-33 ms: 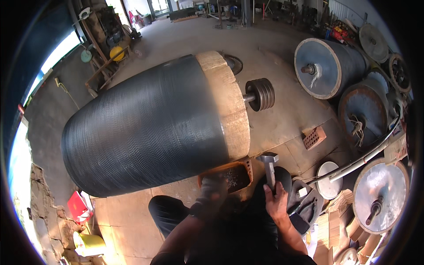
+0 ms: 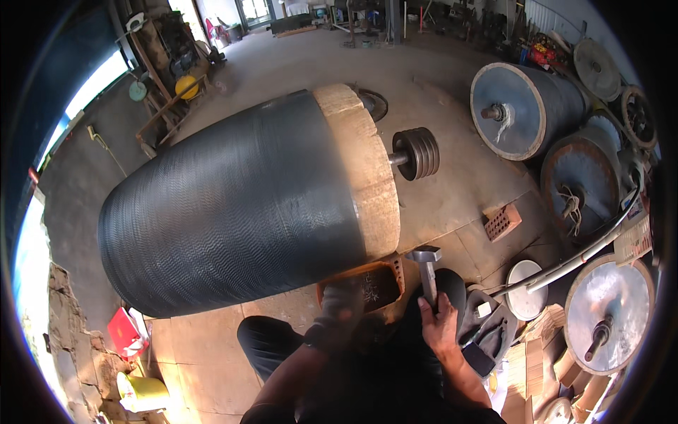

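A hammer (image 2: 428,274) with a metal head and light handle stands head-up in my right hand (image 2: 439,326), whose fingers wrap its lower end. My left hand (image 2: 340,307), in what looks like a dark glove, hangs over the near side of an orange bin (image 2: 400,283); its fingers are dim and smeared. Small dark and shiny pieces, too small to name, lie in the bin. Just beyond the bin lies a big drum (image 2: 240,205), its side covered in dark, closely ridged rows, with a bare wooden band (image 2: 364,177) at its right end.
A grooved pulley (image 2: 417,153) sticks out on the drum's shaft. A perforated brick (image 2: 502,222) lies on the floor to the right. Larger rollers (image 2: 510,106) and discs line the right side. A dark tray (image 2: 498,325) sits beside my right knee; a red box (image 2: 127,331) stands left.
The hammer and my right hand sit very slightly lower and farther left in the picture. My left hand stays over the bin.
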A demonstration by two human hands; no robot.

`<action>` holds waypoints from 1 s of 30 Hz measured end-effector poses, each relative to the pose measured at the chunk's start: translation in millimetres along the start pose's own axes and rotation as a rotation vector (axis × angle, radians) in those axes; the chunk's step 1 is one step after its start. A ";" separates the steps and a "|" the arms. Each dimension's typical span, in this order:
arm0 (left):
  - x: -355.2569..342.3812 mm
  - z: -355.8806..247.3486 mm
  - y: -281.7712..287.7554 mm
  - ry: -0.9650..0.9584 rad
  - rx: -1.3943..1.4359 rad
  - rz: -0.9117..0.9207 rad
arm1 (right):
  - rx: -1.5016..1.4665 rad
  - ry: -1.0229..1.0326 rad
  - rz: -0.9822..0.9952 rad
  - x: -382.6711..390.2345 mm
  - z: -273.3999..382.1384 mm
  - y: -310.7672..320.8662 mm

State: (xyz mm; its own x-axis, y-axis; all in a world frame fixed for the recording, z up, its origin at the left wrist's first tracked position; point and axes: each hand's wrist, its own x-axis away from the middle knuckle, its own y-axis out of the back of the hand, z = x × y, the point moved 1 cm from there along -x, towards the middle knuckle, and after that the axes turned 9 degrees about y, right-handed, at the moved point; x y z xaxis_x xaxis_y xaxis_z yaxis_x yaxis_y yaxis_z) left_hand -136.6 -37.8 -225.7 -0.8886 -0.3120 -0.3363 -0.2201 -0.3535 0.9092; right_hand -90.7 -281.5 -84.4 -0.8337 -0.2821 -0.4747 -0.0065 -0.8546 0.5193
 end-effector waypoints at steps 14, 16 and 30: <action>-26.4 19.6 56.8 -0.211 0.905 -0.063 | -0.111 -0.115 0.125 -14.0 -9.7 -22.5; -38.7 17.7 88.8 -0.148 0.908 -0.122 | -0.136 -0.065 0.108 -20.0 -4.9 -22.3; -212.6 117.9 148.7 0.037 0.519 -0.808 | -0.207 -0.089 0.148 -59.6 -4.1 -41.9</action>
State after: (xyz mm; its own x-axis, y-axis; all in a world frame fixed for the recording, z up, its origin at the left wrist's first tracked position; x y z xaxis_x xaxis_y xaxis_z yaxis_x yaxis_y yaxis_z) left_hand -27.9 79.9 9.9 -0.3788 -0.1758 -0.9086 -0.9193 -0.0418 0.3913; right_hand -38.4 -230.6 -80.8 -0.8625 -0.3791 -0.3352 0.2246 -0.8804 0.4177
